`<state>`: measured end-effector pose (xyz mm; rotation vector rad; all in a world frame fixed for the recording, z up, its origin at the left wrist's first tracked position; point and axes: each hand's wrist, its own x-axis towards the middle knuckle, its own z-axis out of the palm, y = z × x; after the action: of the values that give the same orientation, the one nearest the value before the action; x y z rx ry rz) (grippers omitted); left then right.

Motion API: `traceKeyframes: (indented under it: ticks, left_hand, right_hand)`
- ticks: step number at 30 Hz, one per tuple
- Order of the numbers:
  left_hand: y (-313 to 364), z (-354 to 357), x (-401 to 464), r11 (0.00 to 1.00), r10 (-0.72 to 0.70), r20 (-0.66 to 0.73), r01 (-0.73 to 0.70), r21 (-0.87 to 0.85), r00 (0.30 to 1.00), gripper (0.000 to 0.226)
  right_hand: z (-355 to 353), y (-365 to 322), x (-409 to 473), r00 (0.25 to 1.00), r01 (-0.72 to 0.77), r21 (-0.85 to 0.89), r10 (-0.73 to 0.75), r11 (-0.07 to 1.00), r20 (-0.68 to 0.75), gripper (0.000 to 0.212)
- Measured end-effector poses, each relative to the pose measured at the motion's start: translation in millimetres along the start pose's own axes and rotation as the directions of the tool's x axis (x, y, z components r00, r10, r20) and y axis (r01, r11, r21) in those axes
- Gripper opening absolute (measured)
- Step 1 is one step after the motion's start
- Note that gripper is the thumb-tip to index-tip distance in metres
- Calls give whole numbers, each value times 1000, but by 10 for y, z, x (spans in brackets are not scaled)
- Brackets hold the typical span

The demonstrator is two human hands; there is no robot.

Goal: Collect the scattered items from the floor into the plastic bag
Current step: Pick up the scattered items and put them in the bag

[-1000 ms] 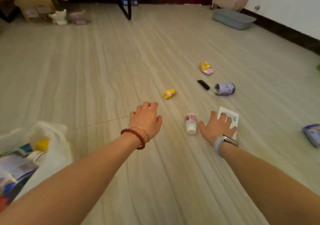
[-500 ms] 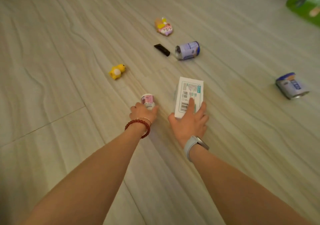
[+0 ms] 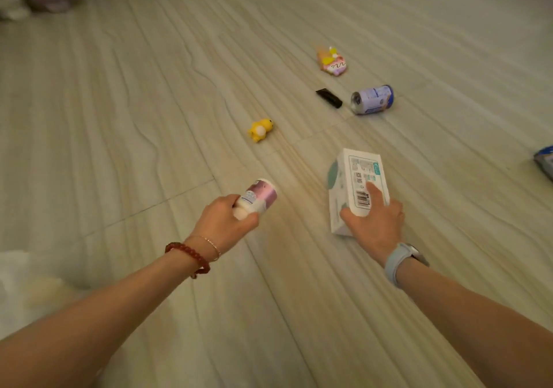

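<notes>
I have my left hand (image 3: 223,223) clamped on the small bottle (image 3: 258,196) and right hand (image 3: 374,223) gripping the white box (image 3: 356,184), mid-frame; next, I judge, both go to the plastic bag (image 3: 21,283) lower left.

Bottle (image 3: 259,195): in left hand (image 3: 223,226), 9 o'clock of box (image 3: 356,188).
Box: in right hand (image 3: 374,226).
Toy (image 3: 261,129): 12 o'clock of bottle.
Can (image 3: 372,99): 12 o'clock of box.
Bag (image 3: 21,286): 8 o'clock, frame edge.
</notes>
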<state>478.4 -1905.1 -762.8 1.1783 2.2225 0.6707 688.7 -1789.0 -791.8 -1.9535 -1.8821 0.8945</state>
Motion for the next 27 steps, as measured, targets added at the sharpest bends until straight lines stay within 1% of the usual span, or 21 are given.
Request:
traceKeyframes:
  ticks: [1,3,5,7,9,11,13,15,17,18,20,22,23,24,25,26,27]
  left_hand:
    - [-74,-171,-104,1000,8,-12,-8,15,1000,33]
    - [-235,-576,-368,1000,1,-93,1,22,996,42]
    - [-390,-956,-633,1000,-6,-228,11,20,974,48]
    - [-576,-1310,-893,998,-25,-376,46,46,926,54]
    - [-810,-1624,-1127,992,-23,-472,78,97,881,62]
    - [-1089,-1899,-1326,985,-40,-532,124,122,846,68]
    - [-1365,-2128,-1515,972,-124,-589,216,88,798,61]
    - [-1629,-2296,-1727,953,-220,-623,300,25,750,51]
    - [-1836,-2412,-1944,928,-306,-655,370,-44,691,42]
    - [-1916,-2461,-2053,914,-347,-671,396,-87,655,38]
    - [-2061,-2536,-2264,886,-412,-699,436,-156,585,34]
    - [-2210,-2587,-2466,857,-465,-713,468,-215,524,34]
    - [-2276,-2609,-2560,847,-484,-717,475,-240,501,34]
    - [-2327,-2618,-2646,840,-498,-719,477,-259,486,33]
    - [-2370,-2619,-2718,832,-509,-719,483,-272,473,32]
    - [-2413,-2608,-2782,827,-514,-718,492,-270,469,31]
    - [-2437,-2594,-2831,823,-515,-718,504,-262,468,29]
  right_hand:
    - [28,-37,-67,1000,-3,62,2,998,18,71]
    - [102,-254,-278,993,61,165,-78,984,94,71]
    - [173,-542,-506,964,179,240,-218,954,149,68]
    - [241,-887,-768,912,298,301,-363,906,189,60]
    - [341,-1230,-1056,843,378,392,-487,839,228,56]
    - [448,-1580,-1353,767,388,501,-573,773,290,59]
    - [561,-1908,-1654,680,377,587,-645,716,350,57]
    - [674,-2199,-1968,577,398,635,-718,662,388,48]
    - [790,-2422,-2275,494,389,674,-760,628,423,44]
    - [840,-2506,-2428,454,366,685,-763,630,460,44]
    - [941,-2606,-2689,370,340,675,-753,654,544,52]
    - [964,-2655,-2897,259,415,640,-758,647,598,58]
    - [965,-2660,-2979,193,490,607,-757,626,624,58]
    - [985,-2638,-3043,138,607,542,-749,581,648,59]
    - [996,-2598,-3110,80,744,451,-736,493,672,62]
    - [1023,-2541,-3197,21,855,364,-728,368,686,66]
    - [1053,-2477,-3292,-30,926,297,-738,234,674,68]
